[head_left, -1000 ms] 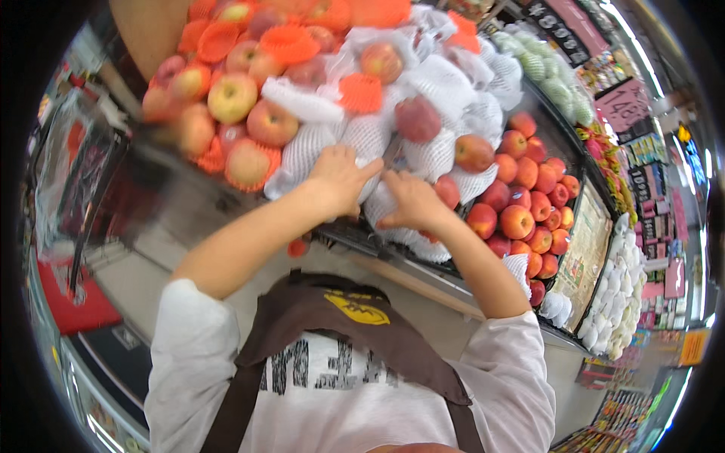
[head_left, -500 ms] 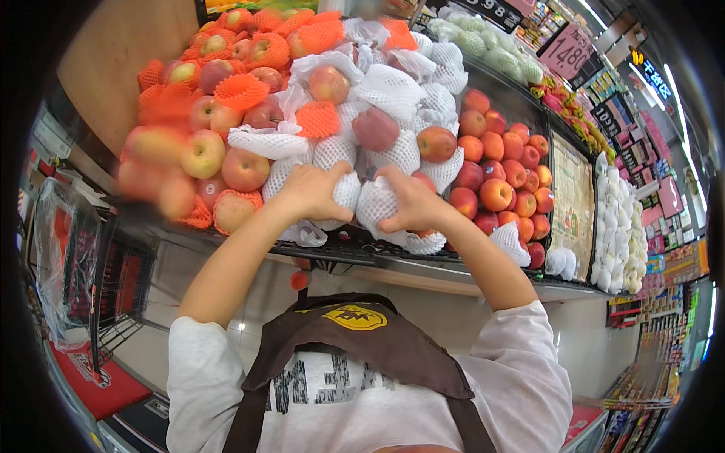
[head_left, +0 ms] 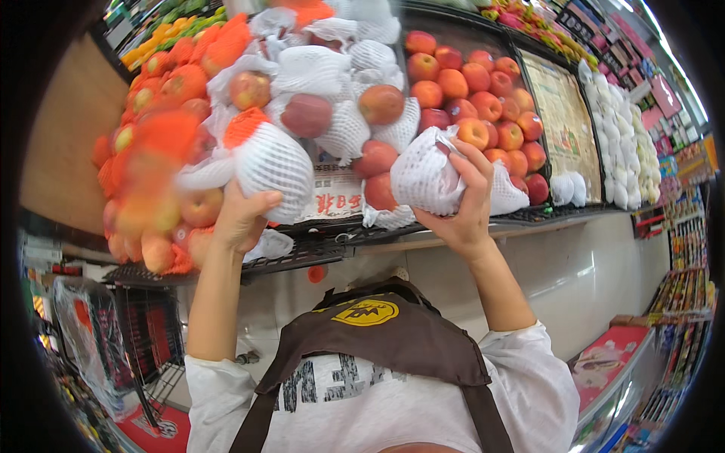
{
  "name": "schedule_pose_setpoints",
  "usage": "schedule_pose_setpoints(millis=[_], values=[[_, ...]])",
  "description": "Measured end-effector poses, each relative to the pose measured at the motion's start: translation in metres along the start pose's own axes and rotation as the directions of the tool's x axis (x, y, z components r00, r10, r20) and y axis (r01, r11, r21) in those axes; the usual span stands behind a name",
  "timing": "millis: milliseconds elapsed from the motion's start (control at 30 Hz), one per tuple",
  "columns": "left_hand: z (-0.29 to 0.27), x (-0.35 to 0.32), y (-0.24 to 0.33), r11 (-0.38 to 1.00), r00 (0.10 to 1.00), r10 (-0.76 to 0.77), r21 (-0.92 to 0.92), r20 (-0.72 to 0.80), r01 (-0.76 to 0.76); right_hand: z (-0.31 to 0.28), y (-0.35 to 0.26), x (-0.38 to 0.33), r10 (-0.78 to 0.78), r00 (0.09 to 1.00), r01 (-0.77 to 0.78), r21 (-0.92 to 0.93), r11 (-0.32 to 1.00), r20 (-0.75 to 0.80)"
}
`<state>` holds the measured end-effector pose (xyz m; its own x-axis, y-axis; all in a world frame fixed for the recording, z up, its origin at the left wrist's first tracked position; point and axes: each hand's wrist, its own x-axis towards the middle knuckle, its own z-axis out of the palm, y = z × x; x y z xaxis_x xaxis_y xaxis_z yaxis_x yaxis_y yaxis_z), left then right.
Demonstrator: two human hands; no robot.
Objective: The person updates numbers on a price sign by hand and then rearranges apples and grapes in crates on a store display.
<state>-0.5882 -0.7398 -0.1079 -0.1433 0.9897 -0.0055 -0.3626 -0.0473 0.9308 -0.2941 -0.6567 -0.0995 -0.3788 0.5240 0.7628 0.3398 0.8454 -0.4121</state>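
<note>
My left hand (head_left: pixel 245 215) is wrapped round a fruit in a white foam net (head_left: pixel 276 174), probably an apple, raised at the front of the display. To the right, my right hand (head_left: pixel 464 200) grips an apple in a white foam net (head_left: pixel 424 170), a bit of its dark red skin showing near the fingers. Between my hands, printed newspaper (head_left: pixel 336 195) lines the bin, with bare red apples (head_left: pixel 375 159) beside it. Behind lie more apples in white nets (head_left: pixel 370 57) and a few bare ones.
Apples in orange nets (head_left: pixel 181 83) pile up at left, partly blurred. Bare red apples (head_left: pixel 487 106) fill the black crate to the right, next to a paper-lined crate (head_left: pixel 563 124) and white-netted produce (head_left: pixel 615 136). A shopping cart (head_left: pixel 147 332) stands at lower left.
My hands have moved apart, each lifting a netted fruit, the left one leftward and the right one rightward. Newspaper lining now shows between them. The view has shifted too.
</note>
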Motion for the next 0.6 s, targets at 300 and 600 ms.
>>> schedule_pose_setpoints(millis=[300,600], values=[[0.102,0.016,-0.027,0.925,0.992,0.126,-0.364,0.02,-0.11,-0.079,0.047,-0.011,-0.457,0.879,0.433,-0.176,0.884,-0.135],[0.241,0.099,-0.08,0.961,0.978,0.058,-0.276,0.2,0.0,-0.24,0.176,-0.042,-0.461,0.887,0.414,-0.435,0.799,-0.003]])
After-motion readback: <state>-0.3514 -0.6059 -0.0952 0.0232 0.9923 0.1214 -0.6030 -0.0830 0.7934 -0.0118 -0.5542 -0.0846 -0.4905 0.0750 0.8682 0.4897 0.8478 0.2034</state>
